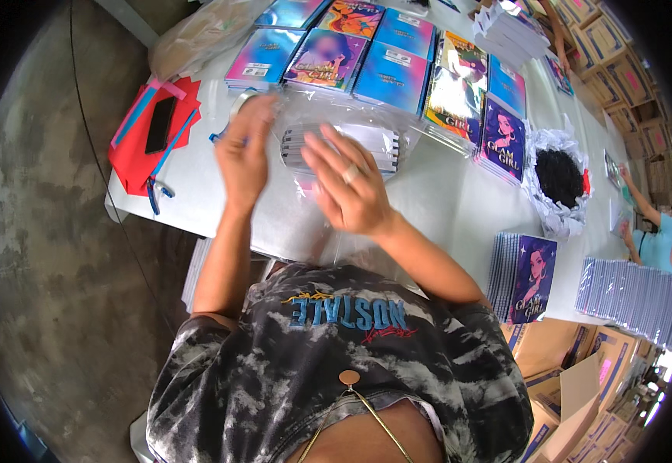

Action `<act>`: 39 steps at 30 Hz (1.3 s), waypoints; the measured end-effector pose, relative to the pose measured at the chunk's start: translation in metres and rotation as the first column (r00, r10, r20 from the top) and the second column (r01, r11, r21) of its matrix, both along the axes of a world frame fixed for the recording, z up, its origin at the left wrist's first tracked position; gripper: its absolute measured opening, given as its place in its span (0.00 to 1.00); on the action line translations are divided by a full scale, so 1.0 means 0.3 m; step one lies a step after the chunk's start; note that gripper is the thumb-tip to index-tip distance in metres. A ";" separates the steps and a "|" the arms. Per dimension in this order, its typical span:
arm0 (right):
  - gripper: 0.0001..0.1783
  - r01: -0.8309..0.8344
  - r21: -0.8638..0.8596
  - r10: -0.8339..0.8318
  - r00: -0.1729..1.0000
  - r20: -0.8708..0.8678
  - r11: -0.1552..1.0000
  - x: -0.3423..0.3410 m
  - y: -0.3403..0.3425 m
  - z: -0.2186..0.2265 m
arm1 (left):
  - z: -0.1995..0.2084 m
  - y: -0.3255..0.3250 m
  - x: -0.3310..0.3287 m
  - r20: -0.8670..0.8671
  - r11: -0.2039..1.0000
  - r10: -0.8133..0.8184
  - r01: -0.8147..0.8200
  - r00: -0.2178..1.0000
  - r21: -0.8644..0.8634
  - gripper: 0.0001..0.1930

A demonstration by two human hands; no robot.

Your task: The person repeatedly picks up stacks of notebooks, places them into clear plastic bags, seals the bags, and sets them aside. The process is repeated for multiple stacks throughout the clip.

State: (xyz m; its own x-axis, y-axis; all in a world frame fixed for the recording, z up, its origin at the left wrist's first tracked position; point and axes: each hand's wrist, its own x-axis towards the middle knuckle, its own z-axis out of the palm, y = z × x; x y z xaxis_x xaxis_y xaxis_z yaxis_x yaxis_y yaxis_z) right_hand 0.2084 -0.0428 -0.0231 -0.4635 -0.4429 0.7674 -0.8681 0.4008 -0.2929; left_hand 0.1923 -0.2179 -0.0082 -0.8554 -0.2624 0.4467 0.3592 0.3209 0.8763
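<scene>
A bundle of spiral notebooks in clear plastic wrap (pixel 382 141) lies on the table in front of me, spiral bindings showing at both ends. My right hand (pixel 353 185), with a ring, is open over its near right side, fingers stretched out; whether it touches the plastic I cannot tell. To the left of the bundle, my left hand (pixel 245 158) is raised and smeared by motion, so its grip is unclear. Just behind it shows part of a tape roll (pixel 241 100).
Stacks of colourful spiral notebooks (pixel 392 75) line the far side. At left, a black phone (pixel 160 125) rests on red sheets (pixel 131 163) near a blue-handled cutting tool (pixel 154 194). Rightward are a paper-lined container of black material (pixel 558 177), upright notebooks (pixel 535 278) and a co-worker (pixel 656 239).
</scene>
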 end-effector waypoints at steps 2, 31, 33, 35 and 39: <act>0.19 -0.152 0.003 0.152 0.988 -0.022 0.988 0.065 0.016 -0.047 | 0.121 -0.045 -0.015 -0.122 0.983 0.164 -0.152 0.979 0.101 0.14; 0.20 0.377 0.113 -0.390 0.912 0.125 0.919 0.038 0.054 -0.109 | 0.004 0.103 -0.008 0.029 0.865 -0.194 0.185 0.981 -0.466 0.28; 0.19 0.333 0.117 -0.347 0.930 0.126 0.936 0.038 0.064 -0.107 | 0.041 0.124 -0.134 0.009 0.780 -0.219 0.181 0.976 -0.600 0.19; 0.19 0.333 0.099 -0.345 0.926 0.152 0.938 0.051 0.066 -0.100 | 0.044 0.048 -0.235 0.494 0.677 -0.524 0.691 0.694 -0.252 0.13; 0.20 0.349 0.114 -0.364 0.918 0.156 0.930 0.042 0.077 -0.108 | 0.238 0.045 -0.266 0.105 0.970 -0.231 0.238 0.967 -0.055 0.17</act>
